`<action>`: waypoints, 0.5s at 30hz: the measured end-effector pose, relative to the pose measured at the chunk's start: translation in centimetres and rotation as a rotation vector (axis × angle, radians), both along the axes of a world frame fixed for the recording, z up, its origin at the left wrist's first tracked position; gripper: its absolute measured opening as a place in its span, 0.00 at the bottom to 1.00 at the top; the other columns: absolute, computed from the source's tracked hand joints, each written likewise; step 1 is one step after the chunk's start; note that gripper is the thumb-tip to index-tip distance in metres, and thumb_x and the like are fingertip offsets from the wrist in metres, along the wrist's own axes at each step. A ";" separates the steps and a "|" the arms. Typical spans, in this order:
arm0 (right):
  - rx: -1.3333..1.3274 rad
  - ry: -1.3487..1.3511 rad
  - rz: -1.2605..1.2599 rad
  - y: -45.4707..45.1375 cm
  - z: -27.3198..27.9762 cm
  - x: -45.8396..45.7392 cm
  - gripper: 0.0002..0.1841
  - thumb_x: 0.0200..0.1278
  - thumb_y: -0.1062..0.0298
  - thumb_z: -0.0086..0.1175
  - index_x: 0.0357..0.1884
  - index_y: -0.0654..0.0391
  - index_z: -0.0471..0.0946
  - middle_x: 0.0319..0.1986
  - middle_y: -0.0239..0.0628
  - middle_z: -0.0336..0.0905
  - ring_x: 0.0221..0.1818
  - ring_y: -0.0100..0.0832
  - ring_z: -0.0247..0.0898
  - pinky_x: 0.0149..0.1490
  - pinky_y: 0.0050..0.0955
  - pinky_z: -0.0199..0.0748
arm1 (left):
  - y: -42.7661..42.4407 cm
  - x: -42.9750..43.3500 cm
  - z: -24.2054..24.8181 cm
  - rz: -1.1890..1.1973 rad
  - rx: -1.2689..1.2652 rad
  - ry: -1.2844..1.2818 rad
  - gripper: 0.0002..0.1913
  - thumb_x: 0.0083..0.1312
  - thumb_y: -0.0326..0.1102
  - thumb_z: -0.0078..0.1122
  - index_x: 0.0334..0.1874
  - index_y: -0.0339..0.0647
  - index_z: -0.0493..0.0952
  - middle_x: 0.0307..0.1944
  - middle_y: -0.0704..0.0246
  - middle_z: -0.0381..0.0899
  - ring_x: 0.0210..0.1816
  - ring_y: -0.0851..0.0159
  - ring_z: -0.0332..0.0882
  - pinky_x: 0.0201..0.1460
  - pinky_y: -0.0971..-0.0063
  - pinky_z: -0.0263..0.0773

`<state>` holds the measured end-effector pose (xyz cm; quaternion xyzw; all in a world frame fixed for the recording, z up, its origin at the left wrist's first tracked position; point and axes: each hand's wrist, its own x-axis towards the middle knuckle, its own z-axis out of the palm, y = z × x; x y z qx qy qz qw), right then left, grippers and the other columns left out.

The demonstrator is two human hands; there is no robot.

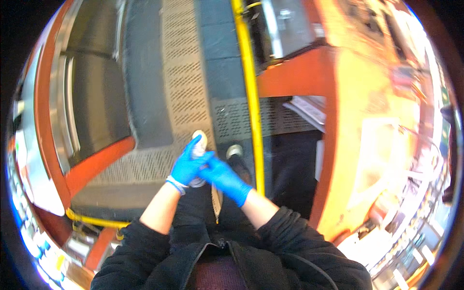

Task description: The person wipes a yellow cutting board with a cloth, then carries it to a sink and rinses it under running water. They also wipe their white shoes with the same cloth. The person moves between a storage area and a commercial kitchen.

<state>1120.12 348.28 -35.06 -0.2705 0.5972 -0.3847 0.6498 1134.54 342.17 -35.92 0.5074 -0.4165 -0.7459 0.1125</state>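
Observation:
My left hand (188, 165), in a blue disposable glove with a pale band at the wrist, has its forefinger pointing away from me and its thumb out to the right. My right hand (223, 177), also in a blue glove, meets it at the thumb and palm; its fingertips are partly hidden, so whether they pinch anything is unclear. Behind the left hand a light-coloured shoe (199, 137) shows on the floor. The other shoe (234, 150) stands to its right.
Perforated mats (185, 72) cover the floor. A yellow rail (253, 108) runs along the right, beside an orange-topped bench (369, 108) with blurred items on it. Red-orange framing (98, 163) and dark panels stand at the left.

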 end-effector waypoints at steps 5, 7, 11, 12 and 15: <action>-0.460 0.916 -0.002 4.8 14.1 -7.6 0.20 0.47 0.75 0.54 0.46 0.64 0.71 0.42 0.50 0.74 0.43 0.54 0.69 0.45 0.46 0.66 | -2.5 1.1 7.3 0.154 0.163 0.234 0.15 0.55 0.27 0.54 0.46 0.32 0.74 0.42 0.62 0.78 0.44 0.63 0.76 0.51 0.71 0.72; -0.378 1.274 -0.122 8.2 17.2 -12.7 0.20 0.49 0.75 0.54 0.48 0.62 0.73 0.45 0.48 0.72 0.50 0.52 0.64 0.55 0.46 0.60 | -2.0 2.0 10.1 0.215 0.165 0.253 0.14 0.55 0.28 0.54 0.44 0.33 0.74 0.41 0.63 0.78 0.43 0.63 0.76 0.50 0.71 0.72; 0.191 1.566 -0.133 15.5 17.4 -16.2 0.37 0.55 0.64 0.58 0.67 0.59 0.57 0.66 0.50 0.52 0.69 0.51 0.44 0.69 0.50 0.40 | -1.4 2.8 14.1 0.356 0.284 0.136 0.20 0.69 0.49 0.47 0.43 0.36 0.75 0.40 0.61 0.79 0.43 0.62 0.77 0.50 0.68 0.73; 0.220 1.561 -0.067 17.1 16.6 -15.7 0.38 0.55 0.63 0.58 0.67 0.60 0.56 0.67 0.49 0.50 0.69 0.51 0.43 0.69 0.52 0.39 | -1.6 2.9 14.7 0.392 0.333 0.186 0.26 0.70 0.56 0.41 0.41 0.37 0.76 0.37 0.60 0.80 0.41 0.63 0.78 0.49 0.68 0.73; 0.298 1.629 0.022 20.4 13.2 -16.1 0.39 0.55 0.62 0.58 0.68 0.62 0.53 0.68 0.50 0.47 0.70 0.51 0.41 0.69 0.53 0.37 | -3.2 1.8 15.0 0.098 0.131 -0.107 0.23 0.71 0.50 0.41 0.30 0.37 0.77 0.29 0.63 0.79 0.35 0.63 0.77 0.43 0.71 0.72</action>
